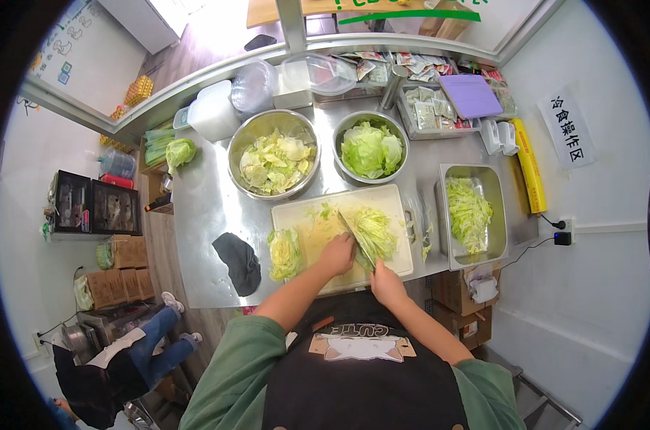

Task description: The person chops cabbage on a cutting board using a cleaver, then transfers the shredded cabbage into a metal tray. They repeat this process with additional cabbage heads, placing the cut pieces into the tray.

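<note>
My right hand [389, 284] is wrapped round the handle of a kitchen knife [356, 239], whose blade slants away to the left over a cutting board [300, 217]. Against the blade's left side rests my left hand [338, 253], its fingers bent together; what they hold, if anything, is hidden. Shredded lettuce [375, 233] is heaped just right of the blade. A few green scraps [325, 212] lie near the knife tip. Part of a lettuce head [285, 254] sits at the board's left edge.
Behind the board stand a steel bowl [233, 170] of cut leaves and a smaller bowl [337, 159] of whole leaves. A metal pan [495, 246] with shredded lettuce stands to the right. A black cloth [237, 264] lies left. Another person [135, 358] is at far left.
</note>
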The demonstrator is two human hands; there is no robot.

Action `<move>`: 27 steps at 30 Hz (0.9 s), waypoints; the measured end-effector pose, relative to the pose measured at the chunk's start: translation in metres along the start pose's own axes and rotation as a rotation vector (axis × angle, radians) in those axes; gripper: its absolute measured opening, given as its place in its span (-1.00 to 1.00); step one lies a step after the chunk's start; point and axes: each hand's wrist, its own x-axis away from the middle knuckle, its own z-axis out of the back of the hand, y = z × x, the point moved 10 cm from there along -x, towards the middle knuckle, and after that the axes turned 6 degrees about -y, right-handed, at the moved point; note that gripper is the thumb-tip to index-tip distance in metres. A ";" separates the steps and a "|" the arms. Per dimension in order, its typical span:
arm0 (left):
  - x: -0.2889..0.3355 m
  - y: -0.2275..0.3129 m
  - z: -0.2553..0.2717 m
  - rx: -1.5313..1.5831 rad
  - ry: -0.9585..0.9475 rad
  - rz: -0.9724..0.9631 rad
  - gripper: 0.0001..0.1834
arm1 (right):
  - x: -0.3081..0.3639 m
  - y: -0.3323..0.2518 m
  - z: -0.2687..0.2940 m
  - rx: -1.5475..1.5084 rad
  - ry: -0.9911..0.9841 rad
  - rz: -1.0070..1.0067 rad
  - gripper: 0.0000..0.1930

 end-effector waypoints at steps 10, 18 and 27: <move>0.003 -0.001 0.015 -0.108 -0.078 -0.003 -0.81 | 0.000 -0.038 0.033 0.123 -0.037 0.032 -0.78; -0.001 -0.006 0.009 -0.078 -0.093 -0.013 -0.80 | 0.023 -0.019 0.008 0.059 -0.095 -0.089 -0.77; -0.001 -0.015 0.000 -0.043 -0.151 0.012 -0.75 | -0.006 -0.036 0.013 0.036 -0.021 0.003 -0.75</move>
